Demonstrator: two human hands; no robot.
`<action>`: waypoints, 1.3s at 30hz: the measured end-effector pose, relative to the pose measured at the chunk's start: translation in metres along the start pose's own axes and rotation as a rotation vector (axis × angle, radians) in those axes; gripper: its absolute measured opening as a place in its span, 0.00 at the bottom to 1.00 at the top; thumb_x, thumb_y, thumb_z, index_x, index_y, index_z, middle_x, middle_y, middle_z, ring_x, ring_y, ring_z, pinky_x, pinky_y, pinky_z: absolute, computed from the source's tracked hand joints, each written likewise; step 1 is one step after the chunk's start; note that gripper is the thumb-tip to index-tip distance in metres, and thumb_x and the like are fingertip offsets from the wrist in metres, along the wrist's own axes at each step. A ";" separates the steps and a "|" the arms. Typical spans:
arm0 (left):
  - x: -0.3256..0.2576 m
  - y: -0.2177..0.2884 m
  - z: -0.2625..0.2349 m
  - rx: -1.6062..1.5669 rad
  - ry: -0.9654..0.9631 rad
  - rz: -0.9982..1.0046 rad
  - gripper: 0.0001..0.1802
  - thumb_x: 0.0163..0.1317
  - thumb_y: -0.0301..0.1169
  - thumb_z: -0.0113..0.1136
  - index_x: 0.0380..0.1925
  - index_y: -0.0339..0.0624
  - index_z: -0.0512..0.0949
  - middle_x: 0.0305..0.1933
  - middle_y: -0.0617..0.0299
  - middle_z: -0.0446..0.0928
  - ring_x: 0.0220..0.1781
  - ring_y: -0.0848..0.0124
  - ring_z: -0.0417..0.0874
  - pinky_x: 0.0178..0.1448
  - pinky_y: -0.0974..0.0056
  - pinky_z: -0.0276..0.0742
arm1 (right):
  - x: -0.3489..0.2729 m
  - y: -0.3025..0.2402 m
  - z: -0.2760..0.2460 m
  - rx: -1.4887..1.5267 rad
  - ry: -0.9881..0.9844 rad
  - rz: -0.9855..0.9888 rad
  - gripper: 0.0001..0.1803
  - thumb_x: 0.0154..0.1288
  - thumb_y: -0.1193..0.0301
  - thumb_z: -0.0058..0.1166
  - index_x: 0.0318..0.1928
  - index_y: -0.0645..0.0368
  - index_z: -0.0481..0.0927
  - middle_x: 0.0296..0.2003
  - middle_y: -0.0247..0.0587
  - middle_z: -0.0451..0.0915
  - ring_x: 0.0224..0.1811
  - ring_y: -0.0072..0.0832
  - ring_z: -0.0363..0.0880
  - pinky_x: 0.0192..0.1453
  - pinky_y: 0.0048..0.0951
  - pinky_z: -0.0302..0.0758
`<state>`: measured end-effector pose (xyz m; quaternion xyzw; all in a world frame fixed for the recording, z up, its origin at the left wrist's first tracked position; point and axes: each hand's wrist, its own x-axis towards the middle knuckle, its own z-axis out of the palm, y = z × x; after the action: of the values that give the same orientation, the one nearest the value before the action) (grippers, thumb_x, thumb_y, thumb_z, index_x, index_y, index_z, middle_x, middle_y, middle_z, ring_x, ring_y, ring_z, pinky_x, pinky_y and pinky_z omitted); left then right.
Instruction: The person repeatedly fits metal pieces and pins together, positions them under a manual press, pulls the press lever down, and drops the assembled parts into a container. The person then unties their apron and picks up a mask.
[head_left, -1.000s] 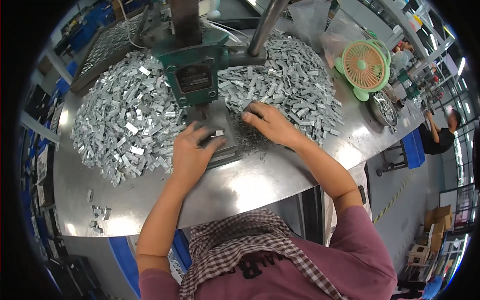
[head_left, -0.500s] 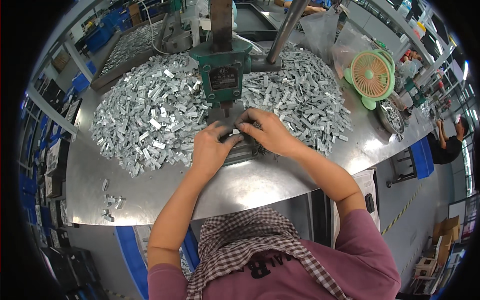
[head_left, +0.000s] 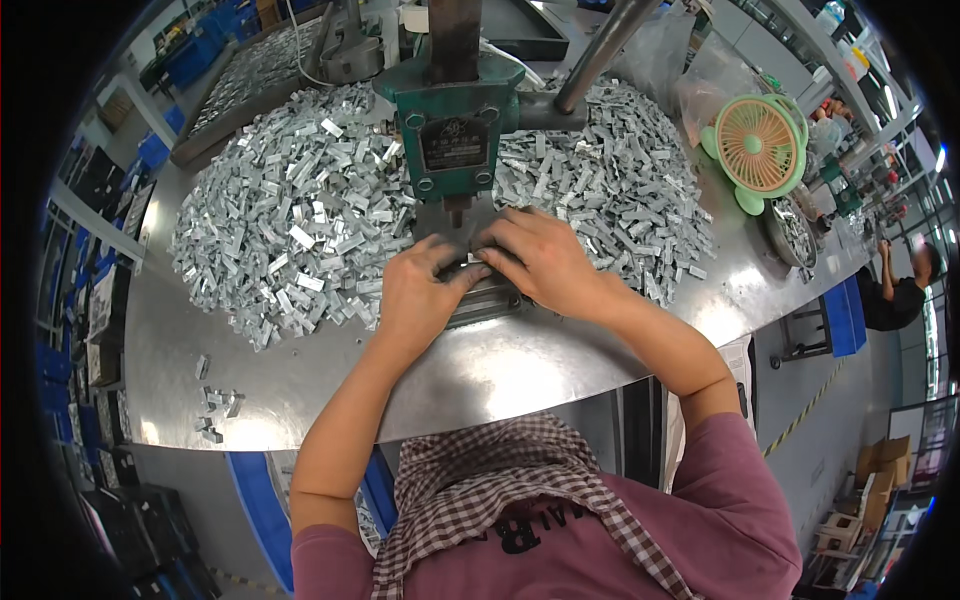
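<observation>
A green hand-lever press point(head_left: 447, 145) stands on the metal table, its dark ram above the base point(head_left: 488, 303). Just under the ram, both hands meet over the fixture. A small silvery metal piece point(head_left: 472, 259) shows between the fingertips, mostly covered by them. My left hand point(head_left: 418, 292) pinches it from the left, thumb pointing inward. From the other side my right hand point(head_left: 545, 260) closes its curled fingers and thumb on the same spot. The fingertips look darkened. Large heaps of small silvery metal blocks lie left point(head_left: 300, 220) and right point(head_left: 610, 185) of the press.
The press's lever point(head_left: 612, 55) slants up to the right. A green and orange fan point(head_left: 757, 147) and a bowl of metal parts point(head_left: 790, 232) stand at the right. Several loose blocks point(head_left: 220, 402) lie near the table's left front edge. Another person point(head_left: 900, 290) is far right.
The view has shifted slightly, and the press appears a little lower. My right hand's fingers have shifted slightly over the fixture; my left hand stays almost in place.
</observation>
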<state>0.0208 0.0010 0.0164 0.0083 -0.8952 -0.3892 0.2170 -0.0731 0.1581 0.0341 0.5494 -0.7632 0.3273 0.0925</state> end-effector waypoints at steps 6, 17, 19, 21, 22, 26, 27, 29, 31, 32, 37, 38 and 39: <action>0.001 0.002 0.001 -0.059 0.061 0.022 0.14 0.45 0.32 0.66 0.31 0.36 0.80 0.34 0.53 0.79 0.33 0.56 0.79 0.38 0.60 0.74 | -0.007 0.000 -0.003 0.043 0.031 -0.065 0.11 0.56 0.71 0.54 0.42 0.58 0.77 0.35 0.43 0.77 0.36 0.40 0.75 0.41 0.36 0.71; 0.002 -0.017 0.003 0.104 0.261 -0.034 0.15 0.46 0.39 0.66 0.28 0.37 0.81 0.28 0.51 0.77 0.29 0.55 0.78 0.34 0.57 0.72 | 0.074 -0.051 -0.135 0.707 0.603 -0.246 0.22 0.59 0.66 0.57 0.51 0.65 0.71 0.43 0.40 0.76 0.48 0.27 0.74 0.56 0.28 0.67; 0.006 -0.014 0.005 0.090 0.269 -0.049 0.17 0.45 0.41 0.66 0.27 0.38 0.81 0.28 0.50 0.78 0.30 0.54 0.78 0.36 0.56 0.73 | 0.076 -0.070 -0.126 0.588 0.580 -0.316 0.20 0.58 0.67 0.57 0.49 0.64 0.72 0.39 0.38 0.75 0.44 0.26 0.74 0.53 0.29 0.68; 0.004 -0.021 0.009 0.125 0.285 -0.041 0.18 0.43 0.42 0.67 0.27 0.39 0.81 0.30 0.50 0.78 0.32 0.54 0.78 0.36 0.56 0.73 | 0.032 -0.075 -0.107 0.775 0.501 -0.205 0.14 0.57 0.71 0.57 0.43 0.61 0.72 0.34 0.37 0.74 0.35 0.25 0.73 0.42 0.29 0.70; 0.005 -0.019 0.012 0.082 0.228 -0.037 0.18 0.43 0.42 0.67 0.28 0.40 0.81 0.31 0.50 0.78 0.33 0.54 0.78 0.37 0.56 0.73 | 0.019 -0.076 -0.113 0.794 0.297 -0.250 0.09 0.60 0.74 0.53 0.39 0.62 0.71 0.32 0.40 0.73 0.31 0.27 0.73 0.35 0.31 0.71; 0.007 -0.017 -0.001 0.053 0.194 -0.056 0.15 0.45 0.40 0.66 0.28 0.41 0.81 0.31 0.55 0.78 0.32 0.56 0.78 0.37 0.57 0.73 | 0.070 -0.049 -0.130 0.092 0.598 -0.149 0.10 0.65 0.70 0.45 0.41 0.65 0.72 0.18 0.27 0.58 0.20 0.18 0.54 0.29 0.26 0.56; 0.006 -0.019 -0.001 0.054 0.196 -0.038 0.13 0.46 0.38 0.66 0.29 0.42 0.81 0.31 0.56 0.78 0.32 0.57 0.78 0.37 0.58 0.73 | 0.092 -0.053 -0.134 0.396 0.436 -0.307 0.11 0.66 0.71 0.44 0.41 0.66 0.72 0.18 0.27 0.55 0.21 0.18 0.54 0.30 0.25 0.56; 0.004 -0.018 -0.004 0.057 0.199 -0.016 0.12 0.46 0.36 0.65 0.30 0.43 0.81 0.31 0.57 0.77 0.32 0.58 0.78 0.37 0.59 0.73 | 0.110 -0.042 -0.135 1.180 0.201 -0.385 0.12 0.65 0.70 0.46 0.44 0.65 0.74 0.23 0.34 0.66 0.26 0.22 0.65 0.37 0.25 0.62; -0.007 -0.011 -0.016 0.057 0.192 -0.017 0.12 0.46 0.33 0.65 0.33 0.46 0.80 0.31 0.59 0.77 0.33 0.59 0.77 0.36 0.60 0.73 | 0.118 -0.074 -0.127 0.809 0.558 -0.109 0.16 0.62 0.62 0.53 0.40 0.63 0.73 0.14 0.22 0.56 0.15 0.12 0.53 0.22 0.17 0.52; -0.012 -0.008 -0.025 0.090 0.199 0.026 0.13 0.46 0.30 0.65 0.35 0.48 0.80 0.32 0.59 0.76 0.33 0.61 0.77 0.36 0.62 0.73 | 0.117 -0.078 -0.129 0.784 0.634 -0.090 0.16 0.62 0.61 0.53 0.39 0.64 0.73 0.14 0.22 0.56 0.15 0.12 0.52 0.22 0.17 0.52; -0.094 -0.035 -0.093 0.258 0.268 -0.174 0.11 0.48 0.27 0.62 0.35 0.44 0.80 0.31 0.57 0.76 0.34 0.60 0.77 0.37 0.61 0.73 | 0.112 -0.085 -0.128 0.771 0.663 -0.073 0.14 0.62 0.63 0.53 0.38 0.64 0.73 0.13 0.21 0.57 0.15 0.11 0.52 0.21 0.16 0.52; -0.115 -0.045 -0.110 0.546 0.198 -0.212 0.10 0.48 0.27 0.61 0.33 0.44 0.80 0.32 0.57 0.76 0.34 0.60 0.76 0.37 0.60 0.72 | 0.110 -0.085 -0.129 0.772 0.672 -0.063 0.14 0.62 0.64 0.53 0.37 0.63 0.72 0.13 0.21 0.57 0.15 0.11 0.52 0.21 0.16 0.52; -0.126 -0.046 -0.123 0.832 0.132 -0.249 0.08 0.49 0.27 0.61 0.32 0.44 0.80 0.32 0.57 0.76 0.35 0.60 0.76 0.38 0.60 0.71 | 0.110 -0.085 -0.128 0.796 0.668 -0.102 0.12 0.61 0.66 0.54 0.36 0.63 0.72 0.13 0.21 0.57 0.14 0.12 0.52 0.20 0.16 0.52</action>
<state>0.1761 -0.0933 0.0105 0.2275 -0.9522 -0.0173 0.2033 -0.0666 0.1337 0.2217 0.4441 -0.4810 0.7446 0.1306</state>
